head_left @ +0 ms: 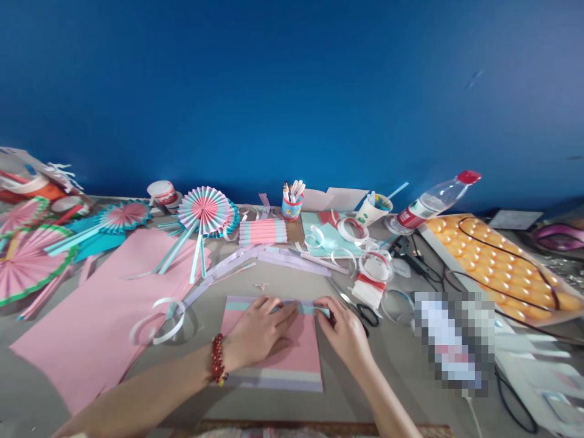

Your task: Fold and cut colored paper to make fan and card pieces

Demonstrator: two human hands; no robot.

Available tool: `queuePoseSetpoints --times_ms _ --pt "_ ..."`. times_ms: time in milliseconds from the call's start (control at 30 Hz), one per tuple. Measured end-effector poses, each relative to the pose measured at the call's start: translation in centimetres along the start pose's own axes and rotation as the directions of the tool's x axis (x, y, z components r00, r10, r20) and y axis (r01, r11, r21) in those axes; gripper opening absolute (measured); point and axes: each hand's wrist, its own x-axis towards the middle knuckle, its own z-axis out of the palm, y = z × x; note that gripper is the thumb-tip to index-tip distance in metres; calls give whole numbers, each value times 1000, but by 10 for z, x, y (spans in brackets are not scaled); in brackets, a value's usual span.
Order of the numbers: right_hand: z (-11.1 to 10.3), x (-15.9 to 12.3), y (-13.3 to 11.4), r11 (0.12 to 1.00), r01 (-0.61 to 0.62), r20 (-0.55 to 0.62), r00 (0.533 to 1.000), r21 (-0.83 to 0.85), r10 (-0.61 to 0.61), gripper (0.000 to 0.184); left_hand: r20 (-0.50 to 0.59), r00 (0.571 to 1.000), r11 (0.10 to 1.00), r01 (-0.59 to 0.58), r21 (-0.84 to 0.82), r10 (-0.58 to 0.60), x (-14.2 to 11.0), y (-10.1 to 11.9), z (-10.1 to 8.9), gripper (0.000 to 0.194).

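Observation:
In front of me lies a pink sheet of paper [301, 353] with light-blue and lilac bands along its far and near edges. My left hand [264, 328], a red bead bracelet at its wrist, rests flat on the sheet, fingers stretched over the far band. At the sheet's far right corner, my right hand [340, 325] pinches the end of a light-blue paper strip [322, 311]. Part of that strip is hidden under the left fingers. Scissors [351, 301] with black handles lie just beyond the right hand.
Folded paper fans [204, 210] and large pink sheets [100, 310] cover the left side. Behind are a pleated paper piece [263, 232], a pen cup [292, 205] and tape rolls [375, 265]. A tilted bottle [431, 204] and an orange padded panel [502, 261] stand right.

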Motion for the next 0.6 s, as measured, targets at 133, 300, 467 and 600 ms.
queuePoseSetpoints --times_ms 133,300,467,600 --pt "0 -5 0 999 30 -10 1000 -14 -30 18 12 1000 1000 -7 19 7 2 0 -1 51" --pt "3 -13 -4 996 42 -68 997 -76 -47 20 20 1000 999 -16 37 16 3 0 -1 52" --pt "5 -16 -9 995 45 -102 993 -92 -54 18 11 1000 999 -11 41 11 4 1 0 53" --pt "3 -17 -12 996 55 -77 995 -72 -61 19 1 1000 999 -11 50 11 4 2 -1 52"
